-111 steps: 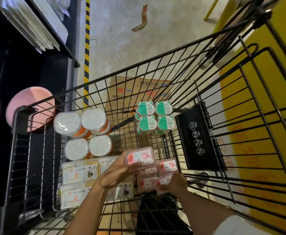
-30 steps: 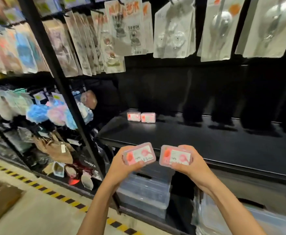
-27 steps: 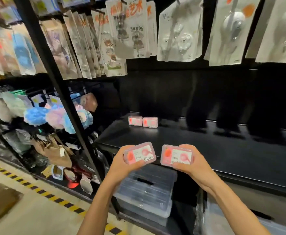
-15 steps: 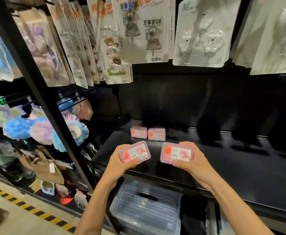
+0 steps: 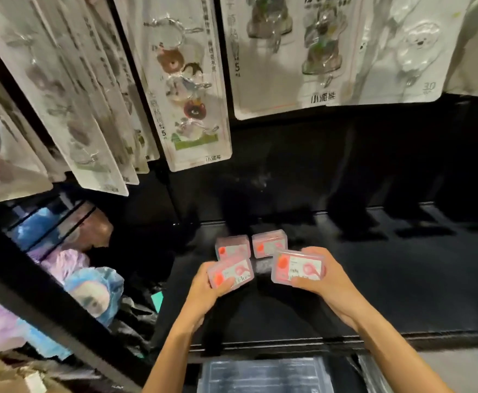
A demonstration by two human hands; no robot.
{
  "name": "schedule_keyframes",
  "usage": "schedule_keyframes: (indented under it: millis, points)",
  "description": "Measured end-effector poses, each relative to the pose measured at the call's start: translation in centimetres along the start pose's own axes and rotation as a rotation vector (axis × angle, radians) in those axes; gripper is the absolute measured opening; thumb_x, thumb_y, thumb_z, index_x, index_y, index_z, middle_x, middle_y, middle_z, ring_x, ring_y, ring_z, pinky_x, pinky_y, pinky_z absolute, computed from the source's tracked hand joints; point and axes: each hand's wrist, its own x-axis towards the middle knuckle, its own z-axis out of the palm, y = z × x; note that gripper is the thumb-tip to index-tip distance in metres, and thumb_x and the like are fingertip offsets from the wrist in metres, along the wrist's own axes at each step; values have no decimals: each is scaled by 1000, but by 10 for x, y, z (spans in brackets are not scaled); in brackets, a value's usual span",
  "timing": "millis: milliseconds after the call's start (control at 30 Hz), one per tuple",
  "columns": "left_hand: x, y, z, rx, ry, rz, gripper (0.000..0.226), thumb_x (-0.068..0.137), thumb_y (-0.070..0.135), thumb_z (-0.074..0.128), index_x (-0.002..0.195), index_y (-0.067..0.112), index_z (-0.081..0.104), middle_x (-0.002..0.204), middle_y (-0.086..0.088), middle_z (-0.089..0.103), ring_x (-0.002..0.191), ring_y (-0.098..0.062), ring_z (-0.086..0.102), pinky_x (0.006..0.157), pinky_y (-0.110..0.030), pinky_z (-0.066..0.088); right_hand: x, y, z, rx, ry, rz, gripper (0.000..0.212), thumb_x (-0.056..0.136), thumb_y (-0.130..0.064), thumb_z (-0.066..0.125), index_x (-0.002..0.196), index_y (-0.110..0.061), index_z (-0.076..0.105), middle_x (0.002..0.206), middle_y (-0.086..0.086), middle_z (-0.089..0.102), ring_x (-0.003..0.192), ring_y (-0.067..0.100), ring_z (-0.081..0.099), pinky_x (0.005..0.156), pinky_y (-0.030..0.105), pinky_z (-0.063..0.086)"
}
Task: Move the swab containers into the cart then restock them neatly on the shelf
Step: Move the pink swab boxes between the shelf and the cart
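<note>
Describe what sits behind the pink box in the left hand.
Behind the left hand's pink box, two matching boxes lie side by side on the black shelf; the left one's near edge is covered.

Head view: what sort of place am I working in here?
Most likely a retail shop aisle: carded keychain packs hang on display above a black shelf, where two pink boxes already sit in a row, with bath puffs stocked alongside.

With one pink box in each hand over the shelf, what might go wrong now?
1. The left hand holds its pink box very near the two boxes on the shelf; it may knock them crooked.
2. The box in the right hand sits tilted, so it may land out of line.
</note>
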Motion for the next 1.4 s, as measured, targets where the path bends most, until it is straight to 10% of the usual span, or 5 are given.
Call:
schedule_keyframes:
  millis: [400, 633, 1000, 1400]
  points:
    - [44, -36, 1, 180, -114, 11, 39, 77, 4, 75, 102, 22, 52, 103, -2, 63, 89, -16, 61, 71, -22, 53, 17, 7, 11, -76, 59, 42, 57, 64, -4, 86, 110, -21, 55, 106, -2, 66, 88, -1, 66, 67, 16, 51]
    - [45, -45, -3, 178, 133, 23, 42, 62, 6, 87, 88, 25, 60, 79, 7, 69, 69, -5, 64, 59, -9, 48, 27, 2, 20, -49, 39, 49, 67, 54, -18, 88, 112, -18, 55, 105, -4, 67, 88, 0, 67, 66, 13, 51]
    - [53, -51, 4, 46, 192, 70, 42, 67, 1, 84, 90, 28, 63, 86, 10, 71, 81, 0, 68, 69, -12, 53, 45, 12, 17, -55, 65, 65, 60, 64, -1, 85, 114, -17, 55, 108, 1, 67, 91, 6, 67, 69, 19, 52]
    - [51, -49, 6, 15, 202, 82, 43, 67, 9, 86, 102, 19, 63, 97, 6, 69, 91, -10, 67, 79, -20, 54, 53, 25, 14, -57, 94, 57, 74, 45, -28, 87, 111, -23, 54, 105, -1, 67, 94, 10, 67, 72, 23, 52]
